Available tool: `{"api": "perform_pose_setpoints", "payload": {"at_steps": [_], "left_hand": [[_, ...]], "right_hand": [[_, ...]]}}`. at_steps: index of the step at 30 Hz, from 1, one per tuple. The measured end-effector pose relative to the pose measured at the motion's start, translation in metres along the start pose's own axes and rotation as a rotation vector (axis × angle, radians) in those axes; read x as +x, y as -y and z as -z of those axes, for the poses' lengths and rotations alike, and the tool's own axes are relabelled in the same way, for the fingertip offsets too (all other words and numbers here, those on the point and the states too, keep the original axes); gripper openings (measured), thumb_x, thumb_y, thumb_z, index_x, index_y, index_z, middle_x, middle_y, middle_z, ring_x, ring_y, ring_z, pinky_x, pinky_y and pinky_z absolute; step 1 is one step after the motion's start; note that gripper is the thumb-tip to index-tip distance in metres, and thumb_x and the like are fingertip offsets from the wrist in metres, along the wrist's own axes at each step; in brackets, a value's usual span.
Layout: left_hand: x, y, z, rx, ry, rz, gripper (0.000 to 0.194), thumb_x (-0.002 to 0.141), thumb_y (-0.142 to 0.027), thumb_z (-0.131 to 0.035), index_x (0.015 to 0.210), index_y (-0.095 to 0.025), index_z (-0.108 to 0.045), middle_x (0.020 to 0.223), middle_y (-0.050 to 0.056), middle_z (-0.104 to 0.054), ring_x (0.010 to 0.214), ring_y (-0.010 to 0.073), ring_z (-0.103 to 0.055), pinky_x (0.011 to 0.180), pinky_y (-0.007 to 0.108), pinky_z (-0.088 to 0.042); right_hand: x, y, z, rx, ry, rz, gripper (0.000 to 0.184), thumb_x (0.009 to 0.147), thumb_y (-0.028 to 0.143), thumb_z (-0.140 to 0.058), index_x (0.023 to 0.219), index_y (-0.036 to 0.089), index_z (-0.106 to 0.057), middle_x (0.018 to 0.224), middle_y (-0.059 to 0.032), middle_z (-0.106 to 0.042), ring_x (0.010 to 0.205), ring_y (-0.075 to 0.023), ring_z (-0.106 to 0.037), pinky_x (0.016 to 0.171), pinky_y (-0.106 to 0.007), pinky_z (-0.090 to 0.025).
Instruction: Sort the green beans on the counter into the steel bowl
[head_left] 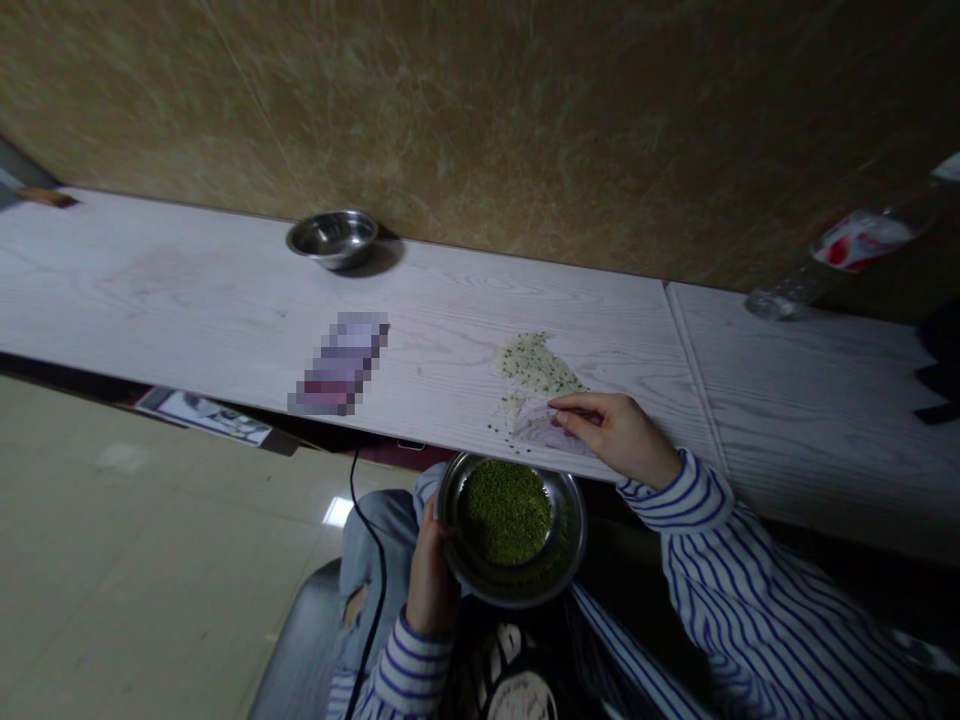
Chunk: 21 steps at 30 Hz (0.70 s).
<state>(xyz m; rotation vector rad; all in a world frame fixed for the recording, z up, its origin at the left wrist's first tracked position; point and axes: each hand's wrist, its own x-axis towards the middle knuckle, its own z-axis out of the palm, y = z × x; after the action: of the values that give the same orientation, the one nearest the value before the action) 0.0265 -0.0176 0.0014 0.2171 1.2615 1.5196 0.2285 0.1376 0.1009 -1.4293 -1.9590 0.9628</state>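
Observation:
My left hand (433, 575) grips the left side of a metal bowl (570, 530), held just below the table edge. Many small green beans (510, 510), which look like mung beans, lie in it. Above the tabletop, the fingers of my right hand (611, 430) are pinched on a thin, pale, see-through sheet (538, 425), blurred at its edges. Just beyond that sheet, white grains mixed with green beans (536, 362) are spread in a small heap. A few loose beans are scattered between the heap and the table's front edge.
A second metal bowl (334, 240) stands near the wall. Left of the heap is a pixelated flat object (341, 365). A clear plastic bottle (855, 245) with a red-and-white label stands at the right. A dark cable (379, 560) hangs below the table (187, 290).

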Motion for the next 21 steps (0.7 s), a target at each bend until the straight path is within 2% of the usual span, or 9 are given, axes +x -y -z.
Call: {"api": "perform_pose_setpoints", "payload": {"at_steps": [5,13,21], "left_hand": [[-0.0008,-0.0005,-0.0001,-0.003,0.028,0.044,0.037,0.070,-0.041,-0.074,0.101,-0.021,-0.076,0.109,0.007,-0.074,0.119,0.0338,-0.061,0.107,0.047,-0.045],[0.0010,-0.0014,-0.0013,-0.014,0.048,0.032,0.039,0.068,-0.041,-0.076,0.102,-0.021,-0.076,0.119,0.008,-0.074,0.128,0.0362,-0.058,0.112,0.048,-0.042],[0.0005,-0.0032,-0.0041,-0.022,0.033,0.048,0.037,0.066,-0.035,-0.073,0.100,-0.023,-0.077,0.119,0.007,-0.074,0.128,0.0346,-0.058,0.112,0.045,-0.042]], "right_hand": [[-0.0004,-0.0045,0.0008,0.025,-0.025,0.012,0.023,0.085,0.020,-0.067,0.101,0.019,-0.084,0.093,-0.0092,-0.083,0.081,-0.0219,-0.078,0.080,-0.036,-0.064],[0.0059,-0.0090,-0.0013,0.031,-0.063,-0.023,0.024,0.084,0.019,-0.067,0.102,0.018,-0.084,0.096,-0.0103,-0.083,0.082,-0.0227,-0.078,0.077,-0.035,-0.064],[0.0041,-0.0004,-0.0063,0.067,-0.021,0.009,0.022,0.084,0.017,-0.068,0.099,0.020,-0.084,0.090,-0.0082,-0.083,0.078,-0.0211,-0.078,0.076,-0.033,-0.064]]}}
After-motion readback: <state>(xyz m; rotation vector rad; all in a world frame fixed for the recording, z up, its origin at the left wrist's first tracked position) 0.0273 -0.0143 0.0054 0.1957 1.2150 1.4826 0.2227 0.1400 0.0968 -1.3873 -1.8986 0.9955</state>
